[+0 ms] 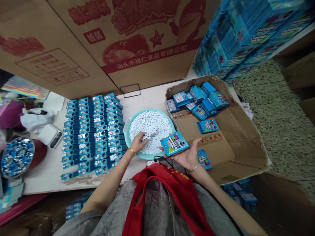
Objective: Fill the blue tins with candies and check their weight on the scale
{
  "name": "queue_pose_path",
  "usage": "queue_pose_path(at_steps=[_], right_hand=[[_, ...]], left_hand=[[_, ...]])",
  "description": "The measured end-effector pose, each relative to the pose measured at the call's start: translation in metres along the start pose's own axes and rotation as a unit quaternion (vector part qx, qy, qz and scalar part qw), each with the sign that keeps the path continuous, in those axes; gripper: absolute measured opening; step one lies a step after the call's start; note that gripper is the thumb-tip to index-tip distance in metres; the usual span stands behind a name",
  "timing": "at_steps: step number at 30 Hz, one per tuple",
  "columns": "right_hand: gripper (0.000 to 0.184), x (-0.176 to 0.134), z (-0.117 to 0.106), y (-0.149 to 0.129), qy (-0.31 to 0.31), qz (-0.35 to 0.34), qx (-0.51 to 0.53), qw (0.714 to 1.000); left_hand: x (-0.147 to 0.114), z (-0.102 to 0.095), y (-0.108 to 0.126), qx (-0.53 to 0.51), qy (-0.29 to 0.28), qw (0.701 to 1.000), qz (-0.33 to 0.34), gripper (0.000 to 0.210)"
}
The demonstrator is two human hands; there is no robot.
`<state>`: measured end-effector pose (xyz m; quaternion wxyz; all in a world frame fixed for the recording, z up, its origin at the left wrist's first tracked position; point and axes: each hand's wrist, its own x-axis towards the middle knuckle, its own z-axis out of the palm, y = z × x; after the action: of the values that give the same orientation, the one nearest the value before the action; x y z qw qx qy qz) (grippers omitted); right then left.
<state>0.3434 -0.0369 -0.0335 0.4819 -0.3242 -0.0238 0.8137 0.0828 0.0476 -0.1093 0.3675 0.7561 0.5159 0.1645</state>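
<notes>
My left hand [138, 143] reaches over the rim of a light teal basin [169, 122] filled with small white candies [159, 124]. Its fingers are curled round some of these candies at the left of the heap. Just right of the basin, my right hand [188, 159] holds a flat blue candy box [174, 144] with its printed front facing up. The palm and fingers lie under the box, while the thumb stands away from it. Left of the basin, several rows of upright blue boxes [99, 131] show holes in their tops, some with white candies in view.
A cut-down cardboard box [231, 144] on the right holds several blue boxes. Large printed cartons [152, 65] wall off the back, with stacked blue packs [236, 39] at back right. On the left are a small white scale [48, 134] and a tub of blue-and-silver pieces [18, 155].
</notes>
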Motion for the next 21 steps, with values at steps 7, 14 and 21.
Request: queue_pose_path(at_steps=[7, 14, 21], right_hand=[[0.058, 0.033, -0.028, 0.017, 0.131, -0.127, -0.395, 0.9], [0.06, 0.057, -0.018, 0.014, 0.098, -0.224, -0.658, 0.712], [0.069, 0.066, -0.007, 0.025, 0.067, -0.245, -0.726, 0.639]], left_hand=[[-0.003, -0.04, 0.027, 0.003, 0.018, 0.998, 0.061, 0.03], [-0.005, -0.099, 0.08, 0.07, -0.073, 0.988, 0.12, 0.024], [0.003, -0.111, 0.129, 0.312, -0.215, 0.92, 0.101, 0.02]])
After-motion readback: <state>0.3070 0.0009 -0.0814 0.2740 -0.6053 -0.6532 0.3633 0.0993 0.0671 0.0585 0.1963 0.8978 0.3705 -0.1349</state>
